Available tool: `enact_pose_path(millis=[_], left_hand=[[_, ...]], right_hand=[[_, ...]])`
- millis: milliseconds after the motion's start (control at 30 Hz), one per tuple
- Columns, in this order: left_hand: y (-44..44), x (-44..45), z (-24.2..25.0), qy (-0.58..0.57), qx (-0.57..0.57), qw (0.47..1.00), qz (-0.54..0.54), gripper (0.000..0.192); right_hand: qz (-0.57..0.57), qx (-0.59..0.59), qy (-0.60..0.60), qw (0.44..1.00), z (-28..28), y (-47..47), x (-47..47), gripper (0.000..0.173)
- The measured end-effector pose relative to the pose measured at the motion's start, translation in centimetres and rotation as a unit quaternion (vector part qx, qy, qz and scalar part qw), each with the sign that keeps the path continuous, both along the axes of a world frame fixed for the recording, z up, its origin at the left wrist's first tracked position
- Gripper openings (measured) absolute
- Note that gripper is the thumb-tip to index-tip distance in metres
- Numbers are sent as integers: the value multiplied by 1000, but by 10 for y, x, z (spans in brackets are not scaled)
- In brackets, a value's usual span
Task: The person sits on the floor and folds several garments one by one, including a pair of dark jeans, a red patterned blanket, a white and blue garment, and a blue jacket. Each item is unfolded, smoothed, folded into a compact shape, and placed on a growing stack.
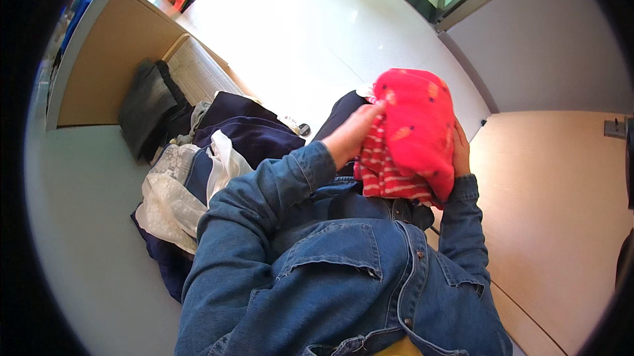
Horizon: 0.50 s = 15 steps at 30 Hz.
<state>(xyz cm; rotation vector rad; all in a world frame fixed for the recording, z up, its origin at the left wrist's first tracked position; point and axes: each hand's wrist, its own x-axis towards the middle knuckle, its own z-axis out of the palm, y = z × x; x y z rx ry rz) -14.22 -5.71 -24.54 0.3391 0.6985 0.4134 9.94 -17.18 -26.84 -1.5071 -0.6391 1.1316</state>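
Note:
A bundle of folded red cloth [418, 123] with a small carrot-like print is over my lap. Its lower left side shows a red fabric with pale stripes [371, 168]. My left hand [360, 120] grips the bundle's left edge, the fingertips partly hidden by the cloth. Flat along the opposite side lies my right hand [461, 150], its fingers pressed to the red fabric. A bit of white cloth [365, 91] shows at the upper left corner of the bundle.
Left of me is a pile of clothes: a sheer cream garment [168, 202], dark navy cloth [247, 133] and dark grey folded trousers [148, 108]. A wooden panel [119, 54] stands behind it. Pale tiled floor [307, 34] lies ahead, a light wood surface [540, 172] right.

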Motion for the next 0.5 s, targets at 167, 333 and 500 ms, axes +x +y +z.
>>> enact_pose_path(millis=[167, 333, 500], left_hand=[[-13, 9, 28, 67, 123, 988, -63, 63], [-10, -1, 31, 29, 119, 991, -56, 77], [-16, 7, 24, 20, 113, 992, -54, 69]], right_hand=[[-16, 7, -62, 998, 8, -15, 2, 42], [6, 48, -251, 967, 3, -15, -3, 43], [-29, 53, 43, 997, 11, -20, 1, 37]])
